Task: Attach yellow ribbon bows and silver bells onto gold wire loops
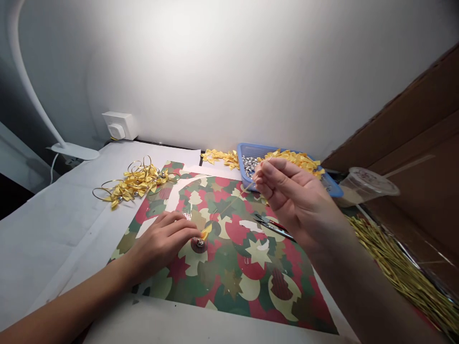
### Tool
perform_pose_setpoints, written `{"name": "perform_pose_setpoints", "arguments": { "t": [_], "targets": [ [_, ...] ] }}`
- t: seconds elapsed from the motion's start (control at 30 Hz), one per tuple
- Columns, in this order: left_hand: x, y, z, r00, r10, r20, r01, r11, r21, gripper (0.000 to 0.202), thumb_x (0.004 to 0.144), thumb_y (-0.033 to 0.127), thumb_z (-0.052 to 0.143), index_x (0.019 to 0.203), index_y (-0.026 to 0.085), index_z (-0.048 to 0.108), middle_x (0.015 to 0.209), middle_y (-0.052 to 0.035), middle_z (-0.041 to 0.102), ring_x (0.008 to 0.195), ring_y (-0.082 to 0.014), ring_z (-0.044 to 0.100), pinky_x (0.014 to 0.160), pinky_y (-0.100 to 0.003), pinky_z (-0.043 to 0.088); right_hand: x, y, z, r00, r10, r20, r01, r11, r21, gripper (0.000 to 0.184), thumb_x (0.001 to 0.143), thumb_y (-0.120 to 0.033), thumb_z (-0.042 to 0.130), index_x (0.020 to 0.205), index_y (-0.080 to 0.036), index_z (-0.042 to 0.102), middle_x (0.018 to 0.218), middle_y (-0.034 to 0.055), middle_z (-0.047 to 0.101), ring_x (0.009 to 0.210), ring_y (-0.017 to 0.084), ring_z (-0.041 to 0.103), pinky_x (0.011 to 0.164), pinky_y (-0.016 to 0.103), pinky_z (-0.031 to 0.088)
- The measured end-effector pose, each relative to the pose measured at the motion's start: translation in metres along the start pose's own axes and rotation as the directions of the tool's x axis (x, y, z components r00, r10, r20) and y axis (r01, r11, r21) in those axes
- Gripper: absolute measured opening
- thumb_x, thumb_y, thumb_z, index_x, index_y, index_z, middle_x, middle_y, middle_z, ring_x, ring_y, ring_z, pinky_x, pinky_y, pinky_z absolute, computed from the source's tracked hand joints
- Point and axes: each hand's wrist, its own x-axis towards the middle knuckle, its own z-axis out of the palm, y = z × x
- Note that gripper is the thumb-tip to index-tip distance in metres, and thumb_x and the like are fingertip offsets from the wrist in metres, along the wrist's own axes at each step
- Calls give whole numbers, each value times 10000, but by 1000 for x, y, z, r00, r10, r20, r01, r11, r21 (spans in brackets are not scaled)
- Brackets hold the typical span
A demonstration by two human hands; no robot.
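Note:
My left hand (167,239) rests low over the patterned sheet (229,282), its fingertips closed on a small yellow ribbon piece (207,231). A round silver bell (200,243) sits right beside those fingertips. Raised to the right, my right hand (296,198) pinches a thin gold-coloured wire (234,201) between thumb and forefinger. The wire slants down and left toward the ribbon piece; whether it joins it I cannot tell. Below my right hand lies a pair of small scissors or snips (274,226), partly hidden by the wrist.
Finished-looking yellow ribbon pieces with bells and curled wires (138,184) lie at left. A blue basket (241,165) of bells and yellow ribbon pieces stands behind. On the right are a clear plastic cup (369,184), gold wires (398,267) and cardboard (412,119). A lamp (73,151) stands left.

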Motion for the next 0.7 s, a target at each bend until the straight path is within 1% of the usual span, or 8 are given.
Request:
{"name": "perform_pose_setpoints", "arguments": {
  "t": [0.13,0.27,0.43,0.53,0.7],
  "targets": [
    [-3,0,2,999,-13,30,14,1000,-26,273,866,13,410,965,205,576,910,-28,696,851,-170,555,739,-292,421,2,-4,-4,998,-40,-40,38,998,-43,187,671,-362,764,761,-240,655,735,-35,639,699,92,625,724,212,553],
    [-3,-1,4,999,-18,35,20,999,-43,263,879,32,396,957,203,580,892,-26,699,843,-168,553,739,-293,416,4,-8,-6,995,-74,-72,69,996,-61,150,676,-352,749,744,-254,657,725,-43,629,701,94,621,701,200,551],
    [-2,1,3,996,-32,81,38,996,-76,289,889,41,372,939,206,604,865,-22,708,825,-162,564,748,-288,411,8,-14,-15,988,-102,-114,85,986,-141,108,720,-358,704,744,-263,657,812,-20,642,839,141,633,769,263,560],
    [-2,2,2,995,-37,88,45,995,-94,286,882,32,380,925,204,605,851,-18,706,816,-162,557,743,-288,407,10,-14,-21,983,-127,-134,104,981,-165,88,739,-359,693,742,-276,665,866,-9,650,924,170,625,794,293,562],
    [-1,3,3,992,-43,116,61,985,-160,266,891,55,396,921,217,604,838,-11,701,817,-160,566,731,-282,416,12,-9,-26,979,-137,-151,113,981,-156,96,738,-365,705,763,-278,672,901,3,661,982,197,614,826,329,565]
  ]
}}
